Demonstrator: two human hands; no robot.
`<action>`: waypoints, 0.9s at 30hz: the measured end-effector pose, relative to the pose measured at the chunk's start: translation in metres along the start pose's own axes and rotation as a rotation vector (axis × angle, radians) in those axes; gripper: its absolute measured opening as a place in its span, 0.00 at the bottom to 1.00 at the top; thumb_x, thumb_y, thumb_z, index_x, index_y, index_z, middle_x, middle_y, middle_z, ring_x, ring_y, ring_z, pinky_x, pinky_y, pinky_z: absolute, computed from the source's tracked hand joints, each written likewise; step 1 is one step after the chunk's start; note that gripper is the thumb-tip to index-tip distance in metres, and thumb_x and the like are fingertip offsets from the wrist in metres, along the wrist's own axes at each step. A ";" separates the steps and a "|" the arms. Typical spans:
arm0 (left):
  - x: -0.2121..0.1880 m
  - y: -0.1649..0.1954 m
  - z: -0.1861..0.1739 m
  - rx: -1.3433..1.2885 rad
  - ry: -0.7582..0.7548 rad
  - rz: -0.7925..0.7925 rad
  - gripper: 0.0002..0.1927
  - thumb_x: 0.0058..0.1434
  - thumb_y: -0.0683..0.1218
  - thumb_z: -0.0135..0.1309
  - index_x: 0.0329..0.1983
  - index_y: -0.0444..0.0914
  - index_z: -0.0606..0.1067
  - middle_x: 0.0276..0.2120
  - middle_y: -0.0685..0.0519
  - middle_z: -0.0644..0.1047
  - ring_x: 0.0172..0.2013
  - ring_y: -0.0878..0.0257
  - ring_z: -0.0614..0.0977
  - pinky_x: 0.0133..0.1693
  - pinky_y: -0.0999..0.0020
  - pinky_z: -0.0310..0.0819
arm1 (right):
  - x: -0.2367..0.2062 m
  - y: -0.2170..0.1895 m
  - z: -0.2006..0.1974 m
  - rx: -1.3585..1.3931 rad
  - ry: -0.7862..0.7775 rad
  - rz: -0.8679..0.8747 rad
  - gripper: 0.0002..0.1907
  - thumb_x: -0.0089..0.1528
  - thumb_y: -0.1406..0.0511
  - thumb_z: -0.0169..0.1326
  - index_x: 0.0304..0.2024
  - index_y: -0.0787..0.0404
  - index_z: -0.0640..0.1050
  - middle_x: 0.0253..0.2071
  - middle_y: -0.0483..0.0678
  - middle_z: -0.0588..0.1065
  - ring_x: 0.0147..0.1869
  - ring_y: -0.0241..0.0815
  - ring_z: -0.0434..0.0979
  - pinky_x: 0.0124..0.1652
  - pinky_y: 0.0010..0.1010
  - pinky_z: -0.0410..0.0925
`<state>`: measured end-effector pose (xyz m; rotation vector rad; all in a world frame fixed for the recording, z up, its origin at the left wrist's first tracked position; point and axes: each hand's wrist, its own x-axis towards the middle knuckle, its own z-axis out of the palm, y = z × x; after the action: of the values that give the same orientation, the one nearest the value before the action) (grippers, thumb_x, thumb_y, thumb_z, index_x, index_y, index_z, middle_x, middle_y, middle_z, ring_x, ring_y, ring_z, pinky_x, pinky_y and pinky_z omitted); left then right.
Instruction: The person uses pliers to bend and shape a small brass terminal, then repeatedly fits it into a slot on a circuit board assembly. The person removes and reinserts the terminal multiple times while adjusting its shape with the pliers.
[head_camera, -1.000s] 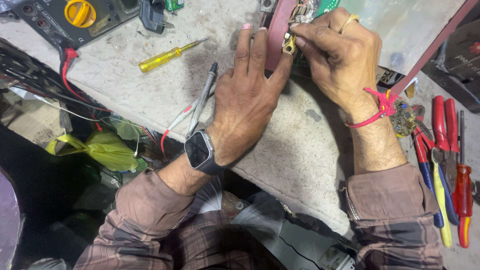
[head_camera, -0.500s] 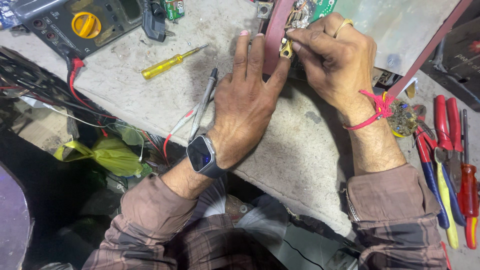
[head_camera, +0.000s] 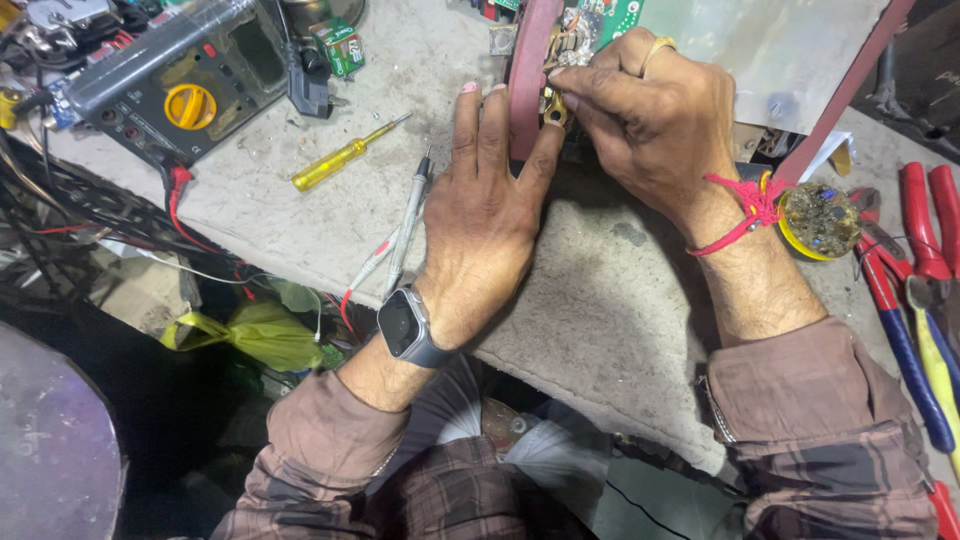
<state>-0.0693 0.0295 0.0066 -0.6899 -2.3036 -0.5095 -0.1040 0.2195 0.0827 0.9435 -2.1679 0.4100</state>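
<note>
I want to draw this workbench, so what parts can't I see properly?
Head view only:
- Small brass terminal: mostly covered by the right hand and the left hand thumb.
- Circuit board: cut off by the top edge.
- Pliers: jaws run off the right edge.
- Multimeter screen: too dusty to read.
- Under the bench: dark, blocked by the sleeves.

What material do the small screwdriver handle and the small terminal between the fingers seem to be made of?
Screwdriver: its handle looks like clear yellow plastic, glossy and see-through; the thin shaft looks like bare metal. Terminal, pinched between the left hand and the right hand: yellowish and shiny, probably brass or plated metal.
</note>
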 end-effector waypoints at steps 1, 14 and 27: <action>0.001 0.001 -0.001 -0.006 0.001 0.003 0.31 0.62 0.38 0.56 0.71 0.42 0.68 0.69 0.33 0.59 0.73 0.33 0.59 0.50 0.51 0.80 | -0.001 0.001 -0.001 -0.002 0.004 -0.005 0.07 0.66 0.71 0.64 0.46 0.58 0.84 0.39 0.47 0.76 0.41 0.44 0.79 0.37 0.33 0.70; 0.015 0.018 -0.009 -0.019 -0.077 -0.002 0.36 0.61 0.36 0.55 0.74 0.43 0.64 0.69 0.33 0.57 0.71 0.29 0.59 0.57 0.46 0.77 | -0.017 0.020 -0.008 -0.017 -0.051 0.065 0.09 0.66 0.67 0.64 0.50 0.51 0.85 0.39 0.44 0.76 0.41 0.44 0.78 0.36 0.35 0.67; 0.018 0.024 -0.012 -0.006 -0.116 -0.009 0.41 0.60 0.37 0.56 0.76 0.45 0.58 0.69 0.34 0.57 0.71 0.28 0.60 0.57 0.43 0.75 | -0.023 0.026 -0.008 -0.040 -0.036 0.035 0.10 0.66 0.70 0.61 0.49 0.53 0.84 0.37 0.44 0.74 0.38 0.44 0.78 0.35 0.36 0.67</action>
<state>-0.0605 0.0487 0.0315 -0.7296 -2.4149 -0.4923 -0.1081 0.2530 0.0715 0.8983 -2.2196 0.3674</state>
